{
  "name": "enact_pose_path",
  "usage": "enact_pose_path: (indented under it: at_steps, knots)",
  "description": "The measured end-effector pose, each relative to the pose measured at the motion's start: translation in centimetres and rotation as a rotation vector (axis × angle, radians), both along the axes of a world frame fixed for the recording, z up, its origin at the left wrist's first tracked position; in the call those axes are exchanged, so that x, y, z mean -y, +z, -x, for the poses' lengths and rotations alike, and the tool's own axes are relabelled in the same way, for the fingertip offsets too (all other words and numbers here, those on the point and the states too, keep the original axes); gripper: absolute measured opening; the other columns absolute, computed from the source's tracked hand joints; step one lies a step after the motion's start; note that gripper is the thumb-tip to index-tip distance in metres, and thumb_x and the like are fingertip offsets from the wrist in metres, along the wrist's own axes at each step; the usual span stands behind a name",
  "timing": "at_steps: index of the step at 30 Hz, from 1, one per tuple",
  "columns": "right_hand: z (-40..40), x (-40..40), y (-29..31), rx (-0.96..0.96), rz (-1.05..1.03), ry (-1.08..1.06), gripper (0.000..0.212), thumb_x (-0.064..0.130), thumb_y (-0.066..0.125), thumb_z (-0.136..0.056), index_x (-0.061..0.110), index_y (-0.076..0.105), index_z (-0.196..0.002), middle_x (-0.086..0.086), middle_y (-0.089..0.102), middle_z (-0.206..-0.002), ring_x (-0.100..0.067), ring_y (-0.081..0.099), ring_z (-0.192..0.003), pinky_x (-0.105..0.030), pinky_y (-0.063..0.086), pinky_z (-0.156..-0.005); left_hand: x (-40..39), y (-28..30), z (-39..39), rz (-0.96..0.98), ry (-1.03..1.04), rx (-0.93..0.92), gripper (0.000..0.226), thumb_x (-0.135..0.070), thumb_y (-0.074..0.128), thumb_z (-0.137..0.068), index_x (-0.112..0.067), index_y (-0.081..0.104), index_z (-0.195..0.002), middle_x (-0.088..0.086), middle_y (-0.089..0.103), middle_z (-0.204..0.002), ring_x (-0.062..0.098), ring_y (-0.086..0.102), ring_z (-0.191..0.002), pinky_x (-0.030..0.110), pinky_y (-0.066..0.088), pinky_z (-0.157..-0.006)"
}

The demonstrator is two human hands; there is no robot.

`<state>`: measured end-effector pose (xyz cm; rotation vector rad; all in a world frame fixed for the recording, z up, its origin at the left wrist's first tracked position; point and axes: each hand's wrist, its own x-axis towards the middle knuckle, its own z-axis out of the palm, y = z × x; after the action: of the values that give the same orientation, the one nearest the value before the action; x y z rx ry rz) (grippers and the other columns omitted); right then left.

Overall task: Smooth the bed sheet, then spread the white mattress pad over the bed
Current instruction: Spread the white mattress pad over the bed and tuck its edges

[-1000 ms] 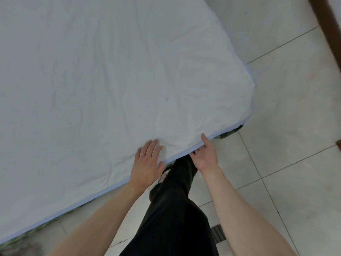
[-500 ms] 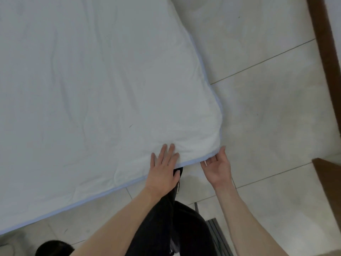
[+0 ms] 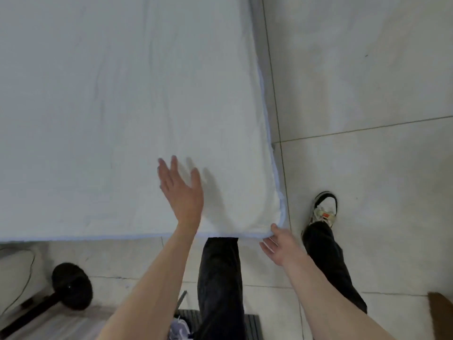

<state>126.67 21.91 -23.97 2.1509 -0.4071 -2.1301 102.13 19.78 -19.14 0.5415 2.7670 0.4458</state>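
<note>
The white mattress pad (image 3: 127,114) with a pale blue edge lies spread over the bed and fills the upper left of the view; light creases run across it. Its near right corner (image 3: 274,217) hangs at the bed's edge. My left hand (image 3: 181,192) hovers flat just above the pad near that corner, fingers straight and spread, and casts a shadow on the cloth. My right hand (image 3: 278,244) sits palm up just below the corner, thumb tip at the pad's edge, fingers loose and holding nothing.
Pale floor tiles (image 3: 367,94) run along the bed's right side and front. My dark-trousered legs and a white shoe (image 3: 324,208) stand at the corner. A black round-headed object (image 3: 71,285) with a cable lies on the floor at the lower left. A brown furniture corner (image 3: 440,307) pokes in at the lower right.
I have moved right, to the pad's corner. My left hand has lifted off the pad's edge and reaches forward over it. My right hand has slid along the edge to the corner.
</note>
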Motion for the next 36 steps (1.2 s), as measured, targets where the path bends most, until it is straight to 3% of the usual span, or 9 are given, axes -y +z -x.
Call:
enact_pose_path:
  at_steps: [2,4,9,14,18,21,25,29,36]
  knots:
    - [-2.6,-1.2,-0.1,0.006,0.023,0.280,0.008,0.016,0.057,-0.100,0.009,0.063,-0.102,-0.010,0.072,-0.095,-0.024,0.069,-0.081,-0.038,0.055,-0.071,-1.8,0.0,3.6,-0.046,0.589,0.069,0.069,-0.050,0.043,-0.106,-0.022,0.018,-0.164,0.002,0.004,-0.173,0.022,0.004,-0.159,0.055,0.013,-0.126]
    - [-5.8,-3.0,-0.7,0.087,-0.038,0.552,0.011,0.010,0.052,-0.098,0.006,0.062,-0.100,-0.015,0.073,-0.092,-0.029,0.069,-0.077,-0.036,0.054,-0.066,-2.4,-0.1,5.8,0.063,0.683,0.200,0.072,-0.053,0.036,-0.107,-0.019,0.009,-0.165,0.002,-0.001,-0.173,0.021,0.001,-0.159,0.057,0.008,-0.125]
    - [-10.8,-9.9,-0.6,0.156,-0.318,1.113,0.020,0.006,0.056,-0.088,0.002,0.068,-0.103,-0.023,0.072,-0.098,-0.039,0.068,-0.091,-0.046,0.054,-0.081,-1.1,-1.6,-6.1,0.319,-0.284,0.275,0.090,-0.060,0.042,-0.101,-0.007,0.004,-0.164,0.007,-0.010,-0.172,0.024,-0.013,-0.158,0.046,-0.006,-0.127]
    - [-7.5,-15.3,3.3,-0.047,-0.516,1.434,0.017,0.012,0.051,-0.090,0.007,0.067,-0.088,-0.013,0.074,-0.083,-0.032,0.071,-0.080,-0.038,0.053,-0.072,2.8,1.2,-14.1,0.070,-1.181,0.333,0.064,-0.046,0.049,-0.105,-0.012,0.038,-0.157,0.007,0.029,-0.167,0.024,0.020,-0.157,0.049,0.022,-0.126]
    - [-2.4,-20.7,5.5,-0.145,-0.665,1.648,0.021,0.020,0.047,-0.097,0.013,0.067,-0.092,-0.005,0.073,-0.085,-0.023,0.070,-0.078,-0.033,0.052,-0.073,0.3,1.0,-4.3,0.180,-0.319,0.075,0.070,-0.042,0.056,-0.103,-0.010,0.032,-0.160,0.008,0.022,-0.169,0.027,0.016,-0.158,0.054,0.024,-0.124]
    - [0.5,-24.8,7.0,-0.132,-0.673,1.754,0.026,0.018,0.046,-0.096,0.003,0.066,-0.095,-0.017,0.072,-0.091,-0.027,0.068,-0.077,-0.037,0.052,-0.074,-3.5,1.4,1.4,0.309,0.148,0.260,0.079,-0.048,0.051,-0.103,-0.017,0.013,-0.164,0.007,0.000,-0.173,0.032,0.001,-0.159,0.054,0.017,-0.126]
    - [2.8,-30.0,12.5,-0.152,-0.618,1.833,0.021,0.024,0.046,-0.097,0.016,0.066,-0.093,-0.003,0.072,-0.090,-0.023,0.070,-0.085,-0.032,0.051,-0.073,-10.9,3.3,-3.0,0.423,-0.160,0.617,0.087,-0.054,0.054,-0.098,-0.033,0.002,-0.164,0.002,-0.022,-0.170,0.035,-0.017,-0.157,0.056,0.010,-0.126]
    - [4.0,-36.0,19.8,-0.209,-0.482,1.972,0.017,0.033,0.051,-0.094,0.024,0.064,-0.089,0.006,0.073,-0.088,-0.012,0.069,-0.084,-0.027,0.050,-0.080,-15.4,9.8,-5.6,0.448,-0.330,1.129,0.067,-0.044,0.053,-0.100,-0.032,0.028,-0.161,-0.003,0.020,-0.170,0.021,0.020,-0.156,0.037,0.019,-0.126]
    - [7.1,-53.0,31.8,-0.081,-0.473,1.931,0.015,0.023,0.055,-0.092,0.018,0.068,-0.088,0.002,0.074,-0.082,-0.017,0.070,-0.074,-0.027,0.050,-0.070,-26.1,25.4,0.0,0.267,0.087,1.039,0.047,-0.043,0.044,-0.104,-0.021,0.051,-0.145,0.003,0.054,-0.150,0.022,0.053,-0.134,0.031,0.040,-0.111]
